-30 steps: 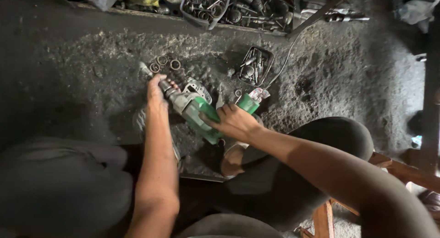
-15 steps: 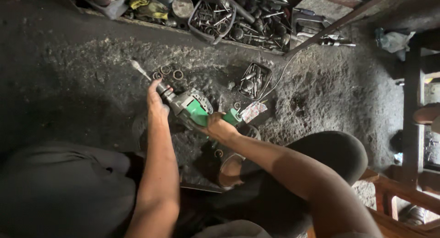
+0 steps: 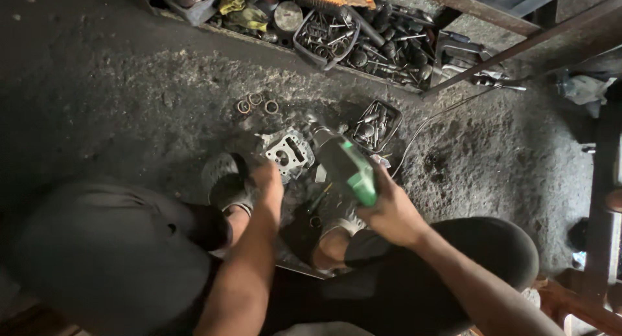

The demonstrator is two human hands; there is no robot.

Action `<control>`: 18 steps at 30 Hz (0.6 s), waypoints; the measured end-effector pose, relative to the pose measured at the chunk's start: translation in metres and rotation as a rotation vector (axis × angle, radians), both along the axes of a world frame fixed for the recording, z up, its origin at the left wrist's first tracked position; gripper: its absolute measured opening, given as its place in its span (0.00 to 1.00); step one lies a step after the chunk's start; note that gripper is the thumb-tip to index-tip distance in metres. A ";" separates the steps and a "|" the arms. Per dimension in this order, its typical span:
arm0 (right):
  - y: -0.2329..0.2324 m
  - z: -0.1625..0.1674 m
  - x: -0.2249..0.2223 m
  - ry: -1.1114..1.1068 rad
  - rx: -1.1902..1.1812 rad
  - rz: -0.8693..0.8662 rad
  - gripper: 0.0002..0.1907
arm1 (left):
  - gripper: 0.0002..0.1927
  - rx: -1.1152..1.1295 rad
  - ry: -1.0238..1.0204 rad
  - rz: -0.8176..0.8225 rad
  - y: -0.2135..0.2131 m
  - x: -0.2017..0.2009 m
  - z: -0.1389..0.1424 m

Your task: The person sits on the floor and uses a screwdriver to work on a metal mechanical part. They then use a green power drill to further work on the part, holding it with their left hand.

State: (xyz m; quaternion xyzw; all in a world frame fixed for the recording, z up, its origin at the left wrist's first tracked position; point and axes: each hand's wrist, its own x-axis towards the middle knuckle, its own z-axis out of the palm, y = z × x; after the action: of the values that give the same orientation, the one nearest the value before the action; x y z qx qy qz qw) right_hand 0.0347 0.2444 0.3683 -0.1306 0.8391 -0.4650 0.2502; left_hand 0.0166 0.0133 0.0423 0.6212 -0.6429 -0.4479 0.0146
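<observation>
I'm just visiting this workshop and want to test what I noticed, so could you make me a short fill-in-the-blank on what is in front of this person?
1. The power tool in the right hand has a black and ____ body.
2. The left hand rests by a grey metal engine part lying on the ____.
3. Beyond that part lie ____ small copper-coloured rings.
4. The small dark tray beside the tool holds ____ bits.

Missing words: green; floor; three; metal

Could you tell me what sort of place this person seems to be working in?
Probably a small repair workshop, with work done on the floor: a metal engine part lies on the rough concrete floor, trays of sockets and bits line the wall, and the right hand holds a green power tool.
</observation>
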 end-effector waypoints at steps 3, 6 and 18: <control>0.011 -0.005 0.002 -0.212 -0.131 -0.157 0.46 | 0.30 -0.126 0.241 -0.064 0.028 0.019 -0.008; 0.019 -0.005 0.003 -0.232 -0.142 -0.204 0.46 | 0.31 -0.055 0.563 0.065 0.029 0.018 -0.009; 0.046 0.011 0.009 -0.276 -0.094 -0.208 0.40 | 0.25 -0.542 0.108 -0.916 -0.036 -0.052 0.035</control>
State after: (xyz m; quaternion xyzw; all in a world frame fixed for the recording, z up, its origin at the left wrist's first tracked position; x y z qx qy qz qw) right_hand 0.0435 0.2904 0.3789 0.0106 0.7831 -0.5406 0.3072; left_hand -0.0356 -0.0229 0.0774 0.2268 -0.9392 -0.2575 0.0106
